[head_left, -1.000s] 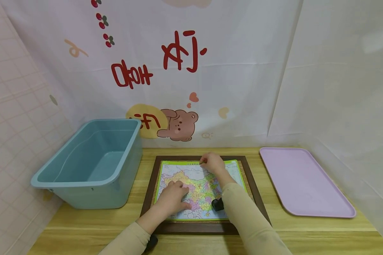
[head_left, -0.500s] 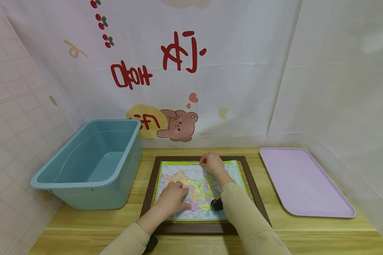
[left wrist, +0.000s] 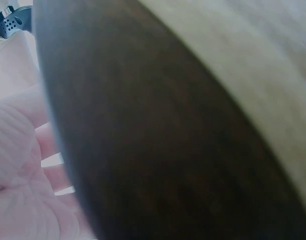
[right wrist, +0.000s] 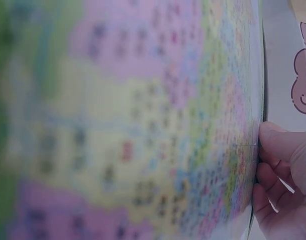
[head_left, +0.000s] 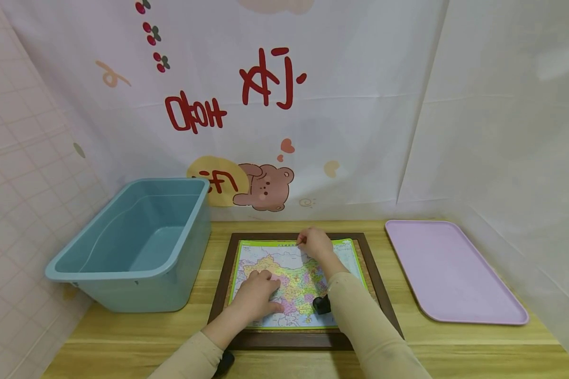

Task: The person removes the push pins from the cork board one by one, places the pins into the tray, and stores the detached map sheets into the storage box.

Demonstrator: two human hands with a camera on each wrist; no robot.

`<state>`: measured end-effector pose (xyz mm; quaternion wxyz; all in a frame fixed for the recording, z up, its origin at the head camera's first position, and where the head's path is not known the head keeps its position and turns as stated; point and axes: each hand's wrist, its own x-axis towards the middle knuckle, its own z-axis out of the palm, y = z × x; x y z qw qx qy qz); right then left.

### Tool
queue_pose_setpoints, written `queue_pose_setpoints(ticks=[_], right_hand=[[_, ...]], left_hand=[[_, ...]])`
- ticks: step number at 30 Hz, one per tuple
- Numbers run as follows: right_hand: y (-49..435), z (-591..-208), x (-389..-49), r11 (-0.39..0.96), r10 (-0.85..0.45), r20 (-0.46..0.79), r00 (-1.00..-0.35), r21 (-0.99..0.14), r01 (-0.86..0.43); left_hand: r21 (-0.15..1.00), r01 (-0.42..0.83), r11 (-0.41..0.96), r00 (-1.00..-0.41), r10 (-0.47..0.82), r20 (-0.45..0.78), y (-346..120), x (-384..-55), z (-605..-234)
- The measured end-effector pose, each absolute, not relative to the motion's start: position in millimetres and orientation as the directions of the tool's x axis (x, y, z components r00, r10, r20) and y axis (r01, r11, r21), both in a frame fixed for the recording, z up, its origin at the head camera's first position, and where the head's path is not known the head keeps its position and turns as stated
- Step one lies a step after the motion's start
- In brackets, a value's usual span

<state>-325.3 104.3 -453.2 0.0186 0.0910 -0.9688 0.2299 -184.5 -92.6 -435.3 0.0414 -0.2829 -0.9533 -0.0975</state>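
Note:
A colourful printed map (head_left: 289, 260) with a green border lies flat on a cork board (head_left: 364, 268) in a dark wooden frame (head_left: 219, 287). My left hand (head_left: 257, 295) rests on the map's lower left part, fingers spread. In the left wrist view the frame's dark side (left wrist: 153, 125) fills the middle, with my palm (left wrist: 18, 175) beyond it. At the map's top edge, my right hand (head_left: 317, 245) pinches with thumb and curled fingers. The right wrist view has those fingers (right wrist: 265, 175) right at the map's surface, with a thin, pin-like line at their tips.
On the left stands a deep blue plastic tub (head_left: 185, 247), its inside bare. A flat lilac tray (head_left: 455, 268) lies on the right of the wooden table (head_left: 445, 347). Behind the table hangs a printed white cloth (head_left: 360, 131). Black devices (head_left: 321, 304) are worn at both wrists.
Both hands stay in the same places on the map. Only a very slight shift of the right wrist and of the whole view shows.

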Motion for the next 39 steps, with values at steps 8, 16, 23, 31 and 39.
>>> queue_pose_setpoints(ticks=[8, 16, 23, 31, 39], right_hand=[[104.6, -454.4, -325.7, 0.876, -0.172, 0.087, -0.981, -0.442, -0.192], [105.3, -455.5, -326.2, 0.874, -0.179, 0.096, -0.979, -0.442, -0.203], [105.6, -456.0, -326.1, 0.862, -0.180, 0.112, -0.977, -0.460, -0.212], [106.3, -456.0, -325.4, 0.858, -0.184, 0.117, -0.976, -0.465, -0.218], [106.0, -456.7, -326.1, 0.855, -0.182, 0.114, -0.977, -0.473, -0.215]], left_hand=[[0.162, 0.542, 0.824, -0.840, 0.528, 0.126, -92.0, -184.1, -434.9], [0.160, 0.540, 0.826, -0.841, 0.526, 0.126, -92.1, -183.8, -435.1], [0.169, 0.542, 0.823, -0.840, 0.527, 0.129, -92.9, -184.7, -436.8], [0.161, 0.547, 0.821, -0.836, 0.530, 0.139, -92.9, -186.6, -439.0], [0.155, 0.540, 0.827, -0.841, 0.525, 0.129, -91.8, -186.0, -437.0]])
